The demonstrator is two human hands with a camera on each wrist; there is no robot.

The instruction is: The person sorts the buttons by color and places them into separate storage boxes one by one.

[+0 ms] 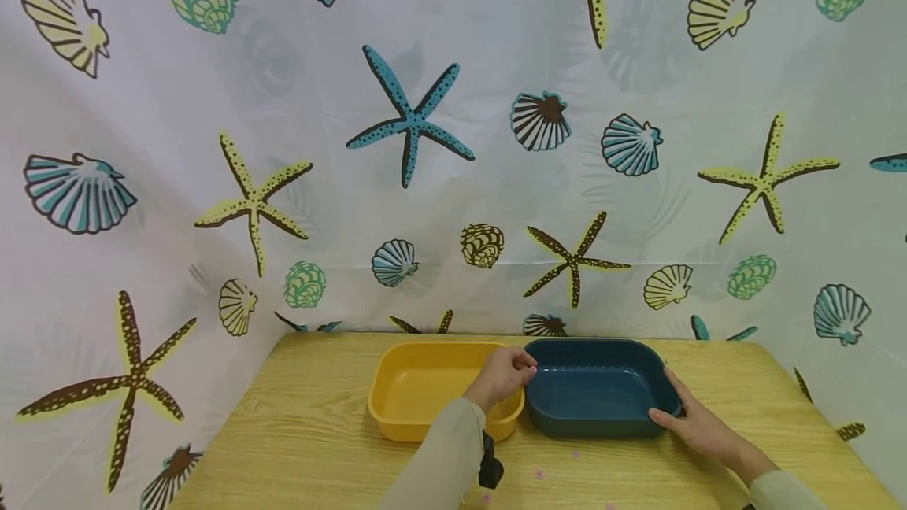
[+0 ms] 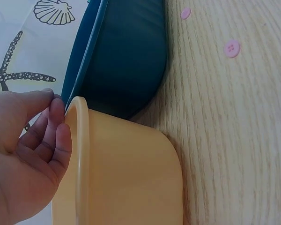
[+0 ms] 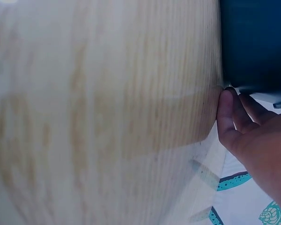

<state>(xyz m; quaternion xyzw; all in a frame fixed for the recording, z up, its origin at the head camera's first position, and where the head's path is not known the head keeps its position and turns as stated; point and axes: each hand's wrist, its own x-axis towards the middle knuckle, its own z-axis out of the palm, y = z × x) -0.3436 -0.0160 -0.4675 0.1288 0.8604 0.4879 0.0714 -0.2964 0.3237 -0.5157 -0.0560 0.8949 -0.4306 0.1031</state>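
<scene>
My left hand [image 1: 500, 376] is over the right end of the yellow bin [image 1: 397, 425], its fingertips at the near left rim of the dark blue bin [image 1: 591, 427]. Thumb and forefinger pinch a small pink button [image 1: 533, 369], which fingers hide in the left wrist view. The other fingers of that hand are loosely curled. At the blue bin's right end, my right hand [image 1: 708, 427] holds the front corner, thumb at the front and fingers along the side. The two bins stand side by side, almost touching.
Several pink buttons lie on the wooden table [image 1: 305, 431] in front of the bins, among them one four-hole button [image 2: 232, 48]. A white curtain [image 1: 453, 203] printed with shells and starfish hangs behind the table and along both sides.
</scene>
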